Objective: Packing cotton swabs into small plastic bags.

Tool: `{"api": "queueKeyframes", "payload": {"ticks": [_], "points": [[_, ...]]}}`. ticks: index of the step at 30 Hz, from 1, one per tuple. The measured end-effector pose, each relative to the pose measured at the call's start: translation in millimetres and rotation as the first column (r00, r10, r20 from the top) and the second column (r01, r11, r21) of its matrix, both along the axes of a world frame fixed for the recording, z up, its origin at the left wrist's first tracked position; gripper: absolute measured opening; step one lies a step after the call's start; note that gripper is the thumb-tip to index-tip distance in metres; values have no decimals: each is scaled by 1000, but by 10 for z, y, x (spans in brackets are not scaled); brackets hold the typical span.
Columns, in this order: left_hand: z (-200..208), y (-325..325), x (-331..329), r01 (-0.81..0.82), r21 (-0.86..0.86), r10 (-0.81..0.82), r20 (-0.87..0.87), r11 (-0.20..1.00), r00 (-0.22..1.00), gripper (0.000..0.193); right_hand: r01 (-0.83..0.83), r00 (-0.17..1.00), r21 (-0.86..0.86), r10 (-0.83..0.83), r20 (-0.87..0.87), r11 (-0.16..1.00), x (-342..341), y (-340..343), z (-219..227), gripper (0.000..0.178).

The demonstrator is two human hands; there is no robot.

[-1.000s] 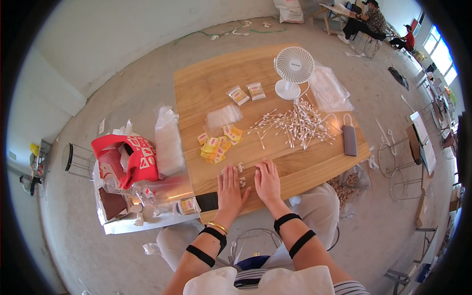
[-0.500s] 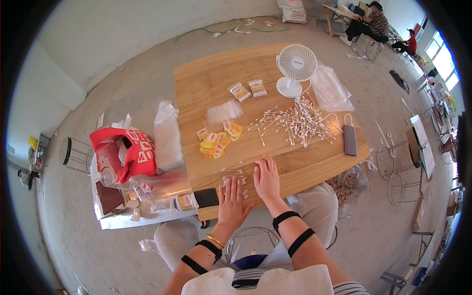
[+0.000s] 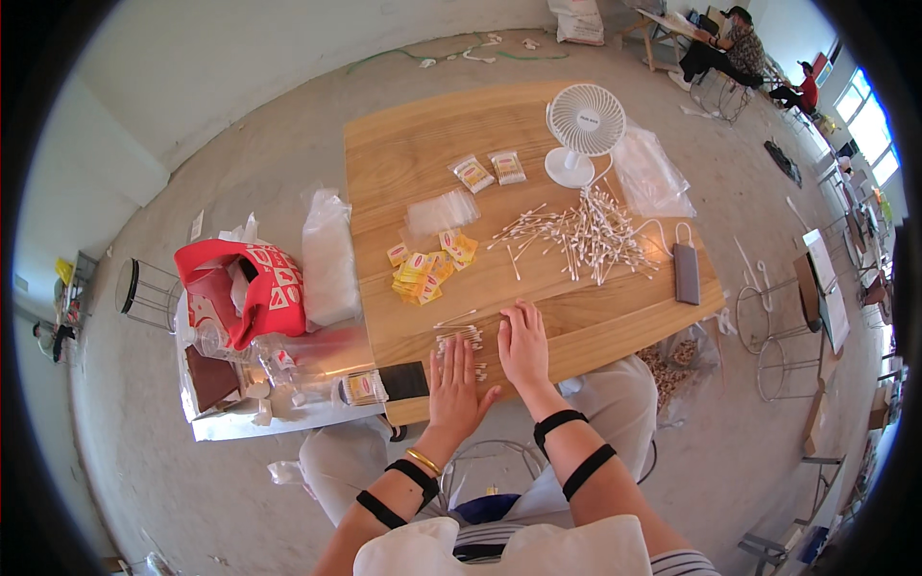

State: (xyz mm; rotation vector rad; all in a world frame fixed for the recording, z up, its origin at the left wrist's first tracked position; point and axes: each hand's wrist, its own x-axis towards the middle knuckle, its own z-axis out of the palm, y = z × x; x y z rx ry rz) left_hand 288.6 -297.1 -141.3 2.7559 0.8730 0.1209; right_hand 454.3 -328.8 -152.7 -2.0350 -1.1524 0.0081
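Observation:
My left hand (image 3: 455, 396) lies flat with fingers stretched over a small row of cotton swabs (image 3: 461, 335) near the table's front edge. Part of that row is hidden under the fingers. To its right, my right hand (image 3: 523, 348) rests on the wooden table (image 3: 403, 154), fingers extended and nothing visible in them. Farther off lies a loose heap of cotton swabs (image 3: 600, 238). Yellow printed cards (image 3: 423, 276) are scattered left of the heap, beside a stack of clear small bags (image 3: 443, 213). Two filled swab packs (image 3: 473, 175) sit behind these.
A white fan (image 3: 587, 120) stands at the back right, near clear plastic bags (image 3: 650, 173). A grey power bank (image 3: 686, 274) lies at the right edge. On the left, a lower surface holds a red bag (image 3: 245, 293) and more swab packs (image 3: 364, 388). Two people sit far right.
My left hand has slid slightly toward me, showing more of the swab row beyond its fingertips. My right hand stays nearly in place. The whole view has shifted a little.

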Motion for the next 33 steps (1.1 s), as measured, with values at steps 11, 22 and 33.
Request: {"api": "queueKeyframes", "payload": {"ticks": [11,22,33], "points": [[101,495,-45,47,-78,-44,38,996,998,116,10,1000,-11,-10,-5,1000,4,-1,21,21],[40,557,107,6,-75,1,95,997,995,111,-3,999,27,5,-46,1000,33,-11,10,21],[70,613,-38,-1,-103,26,242,995,970,95,-81,997,71,81,-7,994,79,78,69,25]]}}
